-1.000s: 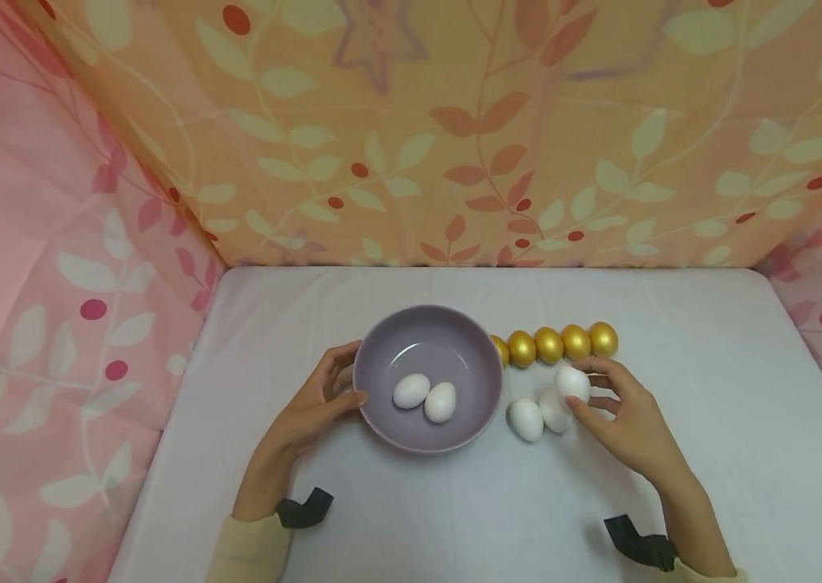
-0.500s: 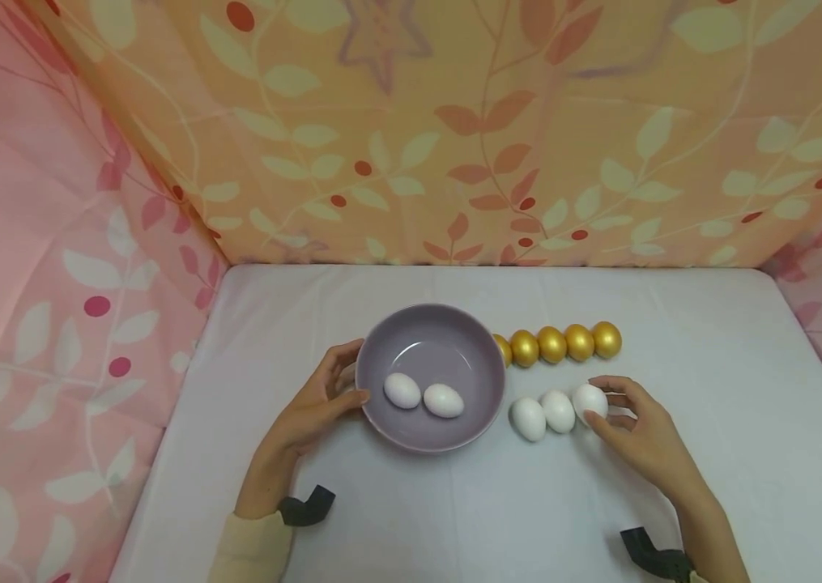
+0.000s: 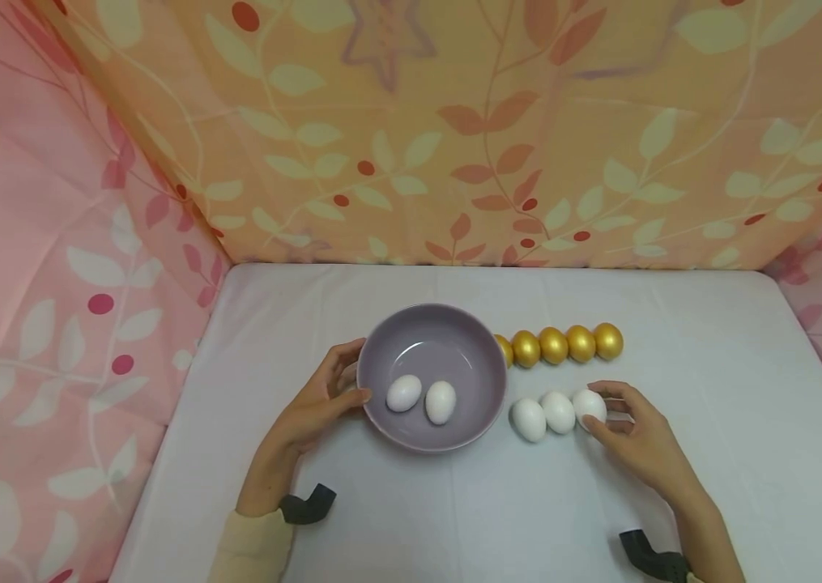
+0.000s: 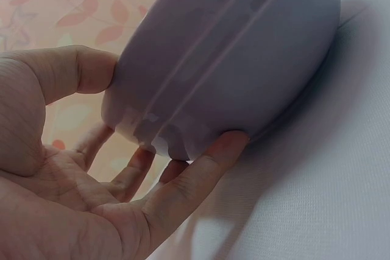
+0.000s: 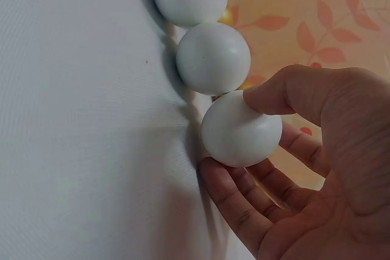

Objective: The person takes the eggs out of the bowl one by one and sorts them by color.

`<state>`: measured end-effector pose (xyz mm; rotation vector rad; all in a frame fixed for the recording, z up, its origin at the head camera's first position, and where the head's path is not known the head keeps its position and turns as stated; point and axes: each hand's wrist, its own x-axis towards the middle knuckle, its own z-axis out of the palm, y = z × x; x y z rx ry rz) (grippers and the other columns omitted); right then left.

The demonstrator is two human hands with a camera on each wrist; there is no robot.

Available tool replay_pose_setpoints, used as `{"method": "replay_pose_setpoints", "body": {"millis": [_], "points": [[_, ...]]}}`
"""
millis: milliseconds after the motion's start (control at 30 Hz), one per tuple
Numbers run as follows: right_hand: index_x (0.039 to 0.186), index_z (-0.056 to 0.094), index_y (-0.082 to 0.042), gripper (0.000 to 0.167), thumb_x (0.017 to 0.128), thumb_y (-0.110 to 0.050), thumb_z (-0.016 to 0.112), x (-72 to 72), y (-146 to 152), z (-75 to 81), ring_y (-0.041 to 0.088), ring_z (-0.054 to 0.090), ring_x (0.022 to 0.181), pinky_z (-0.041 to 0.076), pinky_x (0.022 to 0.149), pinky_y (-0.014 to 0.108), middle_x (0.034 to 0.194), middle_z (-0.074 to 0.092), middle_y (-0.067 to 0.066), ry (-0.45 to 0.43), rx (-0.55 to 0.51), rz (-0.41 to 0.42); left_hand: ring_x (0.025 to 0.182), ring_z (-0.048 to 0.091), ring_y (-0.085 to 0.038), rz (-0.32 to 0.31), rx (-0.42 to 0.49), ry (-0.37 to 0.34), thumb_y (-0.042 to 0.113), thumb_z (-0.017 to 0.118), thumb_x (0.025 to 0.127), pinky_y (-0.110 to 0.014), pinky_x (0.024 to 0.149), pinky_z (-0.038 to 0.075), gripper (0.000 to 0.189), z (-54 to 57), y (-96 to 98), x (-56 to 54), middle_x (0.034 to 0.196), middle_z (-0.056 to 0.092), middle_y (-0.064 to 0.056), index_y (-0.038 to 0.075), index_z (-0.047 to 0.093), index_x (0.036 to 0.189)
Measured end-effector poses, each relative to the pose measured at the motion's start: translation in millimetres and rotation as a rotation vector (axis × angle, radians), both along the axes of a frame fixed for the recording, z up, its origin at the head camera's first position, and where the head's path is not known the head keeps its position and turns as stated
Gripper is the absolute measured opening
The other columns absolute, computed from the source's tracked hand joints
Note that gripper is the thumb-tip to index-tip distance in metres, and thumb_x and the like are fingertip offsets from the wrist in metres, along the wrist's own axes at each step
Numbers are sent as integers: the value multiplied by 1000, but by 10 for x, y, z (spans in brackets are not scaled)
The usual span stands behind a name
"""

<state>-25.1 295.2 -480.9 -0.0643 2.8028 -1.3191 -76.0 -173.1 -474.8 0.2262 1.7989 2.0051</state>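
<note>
A purple-grey bowl (image 3: 428, 332) stands on the white table, with two white eggs inside, one egg (image 3: 404, 393) left of the other egg (image 3: 440, 402). My left hand (image 3: 319, 397) holds the bowl's left side, its thumb near the rim; in the left wrist view the fingers (image 4: 195, 184) spread along the outer wall. Right of the bowl, three white eggs lie in a row. My right hand (image 3: 632, 429) grips the rightmost egg (image 3: 589, 407) between thumb and fingers. In the right wrist view this egg (image 5: 241, 129) touches the middle egg (image 5: 213, 59).
Behind the white eggs runs a row of several golden eggs (image 3: 553, 346); the bowl partly hides the leftmost. Patterned cloth (image 3: 381, 162) hangs at the table's back edge, with pink cloth (image 3: 53, 324) along the left.
My right hand has lowered the white egg and moved it right and nearer, to the end of the row. The eggs in the bowl have rocked and turned. My left hand stays on the bowl.
</note>
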Motion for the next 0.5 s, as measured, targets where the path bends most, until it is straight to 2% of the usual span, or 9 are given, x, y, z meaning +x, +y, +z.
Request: {"method": "replay_pose_setpoints", "body": {"millis": [267,500], "points": [[135,59,-5,49,94,-18,82,-32,-28,1,-22,52,103,56,80,12,131,67,19,16,62,9,161,22,-45,-4,-3,9,-2,67,96,-34,95,59,79,-6,-5,0,176,20,-8,15,28,163],[134,60,-5,48,93,-17,82,-36,-52,-3,-18,55,101,58,79,15,127,69,18,34,81,29,161,22,-44,-5,-7,9,-1,67,96,-35,96,59,79,-6,-1,-2,175,21,-7,16,29,163]]}}
